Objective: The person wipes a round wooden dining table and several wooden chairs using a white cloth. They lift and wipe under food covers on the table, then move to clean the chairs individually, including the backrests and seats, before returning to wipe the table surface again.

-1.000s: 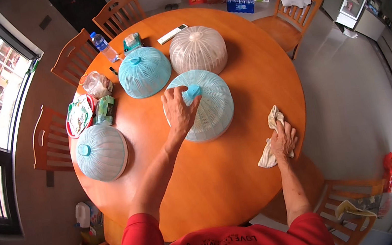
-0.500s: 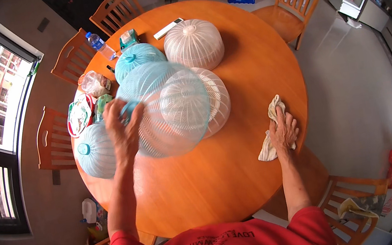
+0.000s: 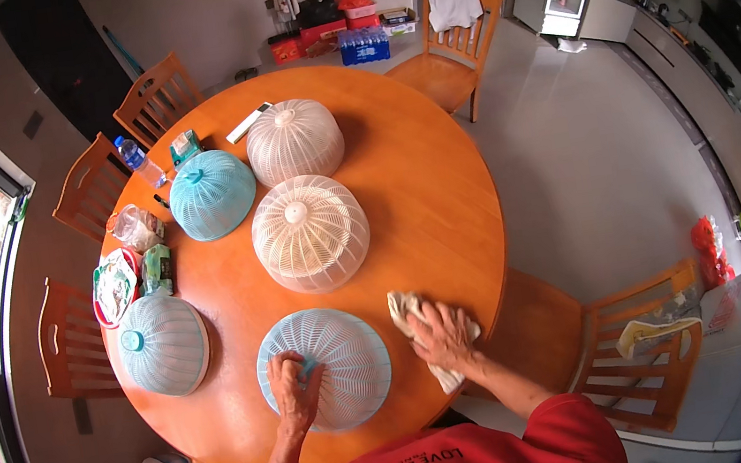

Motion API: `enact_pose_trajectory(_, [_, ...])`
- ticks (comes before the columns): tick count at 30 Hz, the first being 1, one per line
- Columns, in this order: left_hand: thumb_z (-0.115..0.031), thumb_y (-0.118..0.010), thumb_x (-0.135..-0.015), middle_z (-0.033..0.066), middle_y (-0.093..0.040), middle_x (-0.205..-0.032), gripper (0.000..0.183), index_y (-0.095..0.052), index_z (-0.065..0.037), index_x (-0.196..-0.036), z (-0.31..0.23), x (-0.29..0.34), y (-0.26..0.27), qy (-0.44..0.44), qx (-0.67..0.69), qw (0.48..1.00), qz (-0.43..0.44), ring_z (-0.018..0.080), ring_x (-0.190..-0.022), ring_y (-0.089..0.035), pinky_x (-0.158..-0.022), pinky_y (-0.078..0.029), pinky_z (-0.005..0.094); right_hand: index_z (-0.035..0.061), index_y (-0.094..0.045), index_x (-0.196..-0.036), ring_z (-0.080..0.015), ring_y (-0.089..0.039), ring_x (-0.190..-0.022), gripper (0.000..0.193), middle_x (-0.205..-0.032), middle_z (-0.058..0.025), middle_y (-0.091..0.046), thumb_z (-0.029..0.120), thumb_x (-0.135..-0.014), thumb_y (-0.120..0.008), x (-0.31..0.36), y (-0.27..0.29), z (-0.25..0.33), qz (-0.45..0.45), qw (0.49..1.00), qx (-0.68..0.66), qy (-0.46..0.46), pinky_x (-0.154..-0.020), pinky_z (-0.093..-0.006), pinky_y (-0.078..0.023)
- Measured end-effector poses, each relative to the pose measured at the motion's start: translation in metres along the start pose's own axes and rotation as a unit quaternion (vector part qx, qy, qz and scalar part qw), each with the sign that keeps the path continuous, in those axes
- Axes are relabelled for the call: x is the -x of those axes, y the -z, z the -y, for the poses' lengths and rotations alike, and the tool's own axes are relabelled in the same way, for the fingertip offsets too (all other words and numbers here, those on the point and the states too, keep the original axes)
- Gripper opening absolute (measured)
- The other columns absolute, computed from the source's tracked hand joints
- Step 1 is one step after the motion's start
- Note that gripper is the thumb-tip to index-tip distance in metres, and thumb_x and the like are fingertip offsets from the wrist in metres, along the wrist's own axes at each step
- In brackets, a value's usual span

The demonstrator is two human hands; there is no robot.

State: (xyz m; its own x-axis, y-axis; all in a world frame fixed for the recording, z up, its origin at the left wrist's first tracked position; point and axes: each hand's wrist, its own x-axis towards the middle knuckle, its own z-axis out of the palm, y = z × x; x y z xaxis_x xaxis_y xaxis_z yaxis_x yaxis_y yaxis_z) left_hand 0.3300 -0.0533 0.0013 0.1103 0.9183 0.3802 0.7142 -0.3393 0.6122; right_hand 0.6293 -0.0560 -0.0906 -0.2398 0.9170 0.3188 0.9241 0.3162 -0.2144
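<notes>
Blue mesh cover [image 3: 356,361], left grip [image 3: 293,389] clamped on its knob [image 3: 312,365], seemingly the handiest hold; cloth [image 3: 404,305], right grip [image 3: 442,335] spread apart over it, likely pressing it to the surface [image 3: 431,223].

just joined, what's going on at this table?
A person's left hand grips the knob of a light-blue mesh cover near the close edge of the round wooden table. Whether its rim touches the table is hard to tell. The right hand is pressed on a crumpled cloth to the right. Beyond the cover stand two whitish domes and a blue dome, with another light-blue dome off to the left.
</notes>
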Motion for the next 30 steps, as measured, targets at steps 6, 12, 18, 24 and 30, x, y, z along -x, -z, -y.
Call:
enact_pose_trajectory(6, [-0.015, -0.079, -0.069, 0.0133, -0.056, -0.106, 0.035, -0.049, -0.005, -0.084, 0.016, 0.013, 0.003, -0.024, 0.016, 0.999, 0.047, 0.0348, -0.098, -0.051, -0.084, -0.039, 0.0447, 0.0154, -0.066, -0.099, -0.0259, -0.055, -0.084, 0.035, -0.088, -0.0062, -0.051, 0.017, -0.064, -0.071, 0.068, 0.018, 0.048, -0.010, 0.995, -0.095, 0.009, -0.066, -0.0434, -0.044])
enact_pose_trajectory(12, [-0.030, -0.077, -0.072, 0.0155, -0.046, -0.132, 0.058, -0.051, -0.004, -0.117, 0.012, 0.024, 0.015, -0.031, -0.070, 0.996, 0.039, 0.0368, -0.127, -0.039, -0.105, -0.029, 0.0483, -0.0008, -0.061, -0.110, -0.0362, -0.057, -0.085, 0.037, -0.091, -0.0202, -0.055, 0.004, -0.073, -0.064, 0.034, 0.054, 0.099, -0.082, 0.947, -0.298, -0.089, -0.073, -0.0435, -0.049])
enact_pose_trajectory(18, [-0.036, -0.069, -0.078, 0.0122, -0.042, -0.140, 0.057, -0.050, -0.007, -0.123, 0.018, 0.040, 0.006, -0.028, -0.123, 0.991, 0.037, 0.0333, -0.135, -0.032, -0.110, -0.021, 0.0503, 0.0077, -0.060, -0.109, -0.0310, -0.055, -0.083, 0.039, -0.090, -0.0109, -0.051, 0.015, -0.072, -0.072, -0.033, 0.041, 0.178, -0.136, 0.977, -0.164, 0.022, -0.069, -0.0416, -0.046])
enact_pose_trajectory(24, [-0.036, -0.069, -0.077, 0.0103, -0.046, -0.135, 0.051, -0.054, -0.010, -0.118, 0.016, 0.037, 0.005, -0.024, -0.105, 0.994, 0.028, 0.0311, -0.132, -0.037, -0.110, -0.022, 0.0490, 0.0058, -0.061, -0.106, -0.0360, -0.054, -0.091, 0.029, -0.094, -0.0158, -0.052, 0.019, -0.080, -0.066, -0.081, 0.016, 0.153, -0.095, 0.977, -0.143, -0.126, -0.076, -0.0462, -0.045])
enact_pose_trajectory(30, [-0.053, -0.067, -0.075, 0.0141, -0.041, -0.140, 0.063, -0.052, -0.018, -0.126, 0.021, 0.040, 0.013, -0.066, -0.101, 0.990, 0.066, 0.0370, -0.135, -0.031, -0.108, -0.020, 0.0566, 0.0025, -0.065, -0.101, -0.0314, -0.065, -0.074, 0.026, -0.077, -0.0158, -0.066, 0.022, -0.085, -0.059, -0.138, -0.005, 0.094, 0.127, 0.912, -0.347, -0.180, -0.070, -0.0400, -0.050])
